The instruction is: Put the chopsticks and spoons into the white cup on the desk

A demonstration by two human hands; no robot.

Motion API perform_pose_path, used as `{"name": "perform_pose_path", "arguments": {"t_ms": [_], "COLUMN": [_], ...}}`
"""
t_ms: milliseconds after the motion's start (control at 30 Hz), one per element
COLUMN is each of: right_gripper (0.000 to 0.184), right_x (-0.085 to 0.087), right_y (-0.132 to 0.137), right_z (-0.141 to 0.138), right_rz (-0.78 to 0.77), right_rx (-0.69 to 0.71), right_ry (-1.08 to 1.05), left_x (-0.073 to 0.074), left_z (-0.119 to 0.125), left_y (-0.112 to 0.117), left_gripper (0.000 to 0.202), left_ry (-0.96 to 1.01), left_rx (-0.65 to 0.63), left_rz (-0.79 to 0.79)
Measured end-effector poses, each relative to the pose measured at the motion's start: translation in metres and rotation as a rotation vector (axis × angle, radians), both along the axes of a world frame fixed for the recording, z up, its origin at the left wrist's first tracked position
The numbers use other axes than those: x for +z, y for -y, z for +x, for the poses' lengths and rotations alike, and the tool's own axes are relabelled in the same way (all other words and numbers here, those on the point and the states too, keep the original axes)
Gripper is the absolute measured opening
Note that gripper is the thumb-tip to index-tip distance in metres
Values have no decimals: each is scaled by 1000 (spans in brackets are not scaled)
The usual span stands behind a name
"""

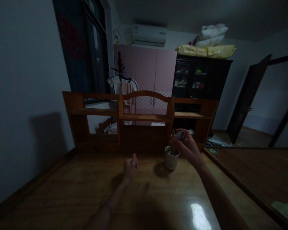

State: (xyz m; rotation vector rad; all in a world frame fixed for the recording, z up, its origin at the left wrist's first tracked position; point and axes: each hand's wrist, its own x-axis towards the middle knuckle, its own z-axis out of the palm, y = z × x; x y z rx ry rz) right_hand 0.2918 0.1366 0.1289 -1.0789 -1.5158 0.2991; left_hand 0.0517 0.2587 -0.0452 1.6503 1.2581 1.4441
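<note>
- Right now the white cup [171, 160] stands upright on the wooden surface [158, 195], near its far edge, just in front of the wooden shelf unit [144, 118].
- Dark, stick-like things poke up out of the cup; it's too dim to tell what they are.
- Above the cup's rim hovers the right hand [188, 145], its grip pinched together on a small pale object [181, 134] — blurred, so I can't name it.
- Over to the left, the left hand [130, 166] hangs just above the surface, fingers loosely curled and holding nothing, well apart from the cup.
- A bright glare patch [199, 215] sits on the near surface.
- Behind the shelf unit, clothes on a rack [122, 83], a pink wardrobe [146, 70] and a dark glass cabinet [196, 80] with bedding piled on top; the cabinet's contents are hard to make out.
</note>
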Motion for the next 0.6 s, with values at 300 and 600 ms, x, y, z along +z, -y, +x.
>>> {"name": "perform_pose_path", "arguments": {"t_ms": [300,600], "right_gripper": [34,27], "right_x": [-7,-30], "right_y": [-30,-50], "right_z": [47,37], "right_rz": [-51,-150], "right_rx": [-84,-67], "right_ry": [228,515], "left_x": [0,2], "left_z": [1,1], "left_y": [-1,0], "left_gripper": [62,63], "left_ry": [-8,-6], "left_rx": [-14,-8], "left_rz": [-6,-30]}}
